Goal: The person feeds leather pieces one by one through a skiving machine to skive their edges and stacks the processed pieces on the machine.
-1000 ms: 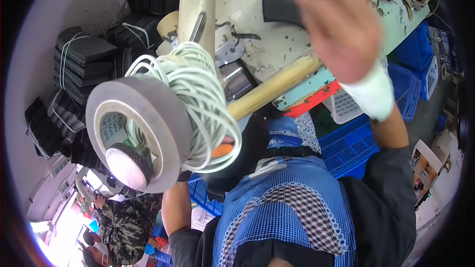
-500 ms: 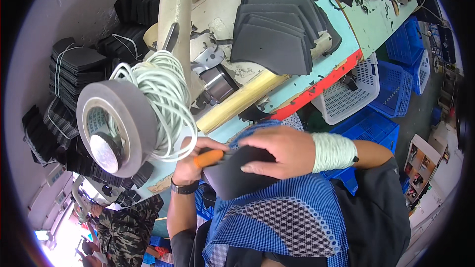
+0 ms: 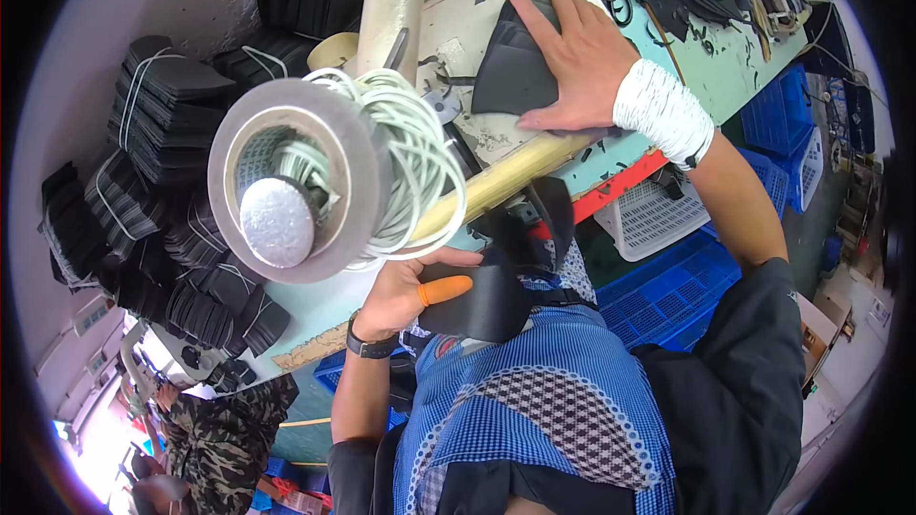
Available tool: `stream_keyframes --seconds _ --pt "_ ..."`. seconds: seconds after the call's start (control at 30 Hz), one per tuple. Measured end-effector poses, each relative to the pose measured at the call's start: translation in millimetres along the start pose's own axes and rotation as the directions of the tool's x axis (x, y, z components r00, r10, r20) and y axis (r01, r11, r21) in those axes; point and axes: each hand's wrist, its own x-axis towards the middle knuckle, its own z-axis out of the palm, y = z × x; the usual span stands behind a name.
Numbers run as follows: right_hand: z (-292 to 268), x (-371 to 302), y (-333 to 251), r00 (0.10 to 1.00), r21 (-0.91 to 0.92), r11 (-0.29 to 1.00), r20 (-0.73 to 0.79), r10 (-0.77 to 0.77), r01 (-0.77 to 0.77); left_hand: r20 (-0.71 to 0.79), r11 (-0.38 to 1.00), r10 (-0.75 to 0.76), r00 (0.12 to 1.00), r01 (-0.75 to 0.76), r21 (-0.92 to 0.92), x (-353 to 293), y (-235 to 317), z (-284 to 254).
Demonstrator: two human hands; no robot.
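Observation:
My left hand (image 3: 393, 303), an orange finger cot on one finger, is closed on a dark, smooth curved sheet piece (image 3: 491, 300) in front of my apron. My right hand (image 3: 587, 72) is stretched out to the table with thumb and fingers spread. It lies over a stack of similar dark sheet pieces (image 3: 510, 72), hiding much of the stack. White cord (image 3: 663, 113) is wound round my right wrist. Just beyond my left hand stands a large grey tape roll (image 3: 367, 176) with coils of pale cord (image 3: 420, 162) beside it.
A pale wooden bar (image 3: 506, 176) runs along the table edge under a thick cream machine arm (image 3: 391, 10). Tied dark stacks (image 3: 157, 114) line the wall at left. White (image 3: 658, 219) and blue crates (image 3: 668, 286) stand at right. A person in camouflage (image 3: 224, 439) is at lower left.
My right hand has left the sheet piece at my lap and moved up and away onto the stack. My left hand still holds its piece, a little farther right. The view has shifted.

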Motion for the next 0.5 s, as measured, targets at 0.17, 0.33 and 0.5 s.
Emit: stream_keyframes --seconds 0.17,0.33,0.5 --pt "-29.7 21.3 2.5 0.976 0.082 0.985 0.166 0.138 -0.153 -0.229 0.959 0.184 0.956 -0.123 0.256 -5.2 -7.5 -30.6" --pt "-24.6 10.8 -13.4 0.942 -0.093 0.995 -0.331 -0.048 0.018 -0.385 0.946 0.24 0.891 -0.126 0.299 -4.0 -45.3 -95.5" --pt "-17.0 -17.9 -59.8 0.889 0.364 0.835 -0.359 -0.283 0.413 -0.39 0.756 0.359 0.848 -0.02 0.654 -13.8 -6.5 -97.9"
